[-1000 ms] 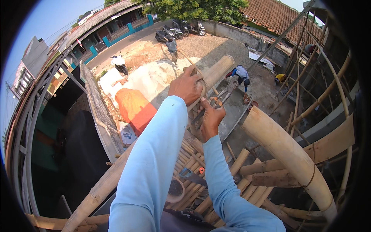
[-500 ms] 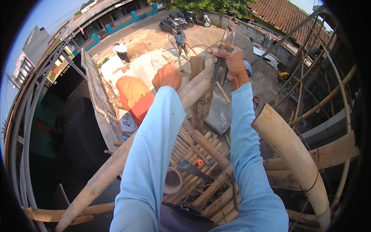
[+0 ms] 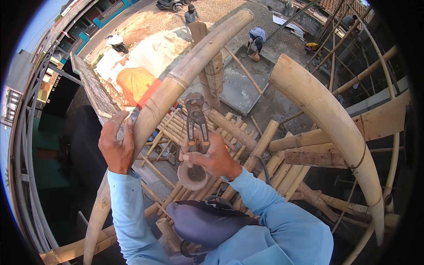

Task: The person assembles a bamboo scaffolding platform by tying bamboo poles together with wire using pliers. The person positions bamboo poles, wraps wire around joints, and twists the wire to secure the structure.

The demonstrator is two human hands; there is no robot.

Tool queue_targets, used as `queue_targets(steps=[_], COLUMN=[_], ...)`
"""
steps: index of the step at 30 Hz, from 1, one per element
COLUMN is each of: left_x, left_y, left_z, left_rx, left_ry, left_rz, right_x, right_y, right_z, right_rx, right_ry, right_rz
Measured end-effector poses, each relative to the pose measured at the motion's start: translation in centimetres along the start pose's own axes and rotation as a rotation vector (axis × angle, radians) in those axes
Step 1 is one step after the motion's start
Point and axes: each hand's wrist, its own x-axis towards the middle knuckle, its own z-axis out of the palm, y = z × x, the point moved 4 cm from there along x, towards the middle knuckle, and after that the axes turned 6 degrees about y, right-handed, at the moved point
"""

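A long bamboo pole (image 3: 179, 77) slants across in front of me, with thin wire (image 3: 152, 108) looped around it. My left hand (image 3: 117, 143) is at the pole's left side, fingers bent and thumb close to the forefinger; whatever is between them is too small to tell. To the right of the pole, my right hand (image 3: 214, 157) grips a pair of pincers (image 3: 197, 119) by the handles, jaws pointing up and away from me. The pincers are apart from the wire.
A second thick bamboo pole (image 3: 320, 99) curves down on the right. Below lie several bamboo poles (image 3: 260, 152) and a round bucket (image 3: 193, 176). Further down are a mortar tray (image 3: 240, 95), a bending person (image 3: 257, 37), another person (image 3: 191, 17) and an orange tarp (image 3: 137, 86).
My left hand has come back to the pole's left side. My right hand has lowered the pincers toward me, from the pole's far part to its near right. My view has tilted down.
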Motion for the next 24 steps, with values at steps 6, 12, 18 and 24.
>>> queue_targets(steps=[6,12,18,24], left_x=[-5.9,-9.0,-11.0,-11.8], left_y=[-1.7,-2.1,-3.2,-4.2], left_z=[-7.0,-9.2,-10.1,-8.8], left_rx=[0.026,0.115,0.31,0.362], left_ry=[-0.271,-0.316,-0.318,-0.268], left_rz=[-0.015,0.12,0.091,0.17], right_x=[-8.3,-12.8,-18.1,-30.8], right_y=[-0.1,-7.0,-8.8,6.4], right_z=[-5.7,-8.4,-7.7,-14.6], right_rx=[-0.216,-0.858,-1.638,-1.921], right_ry=[0.157,0.243,0.155,-0.136], right_rz=[0.18,0.061,0.008,0.299])
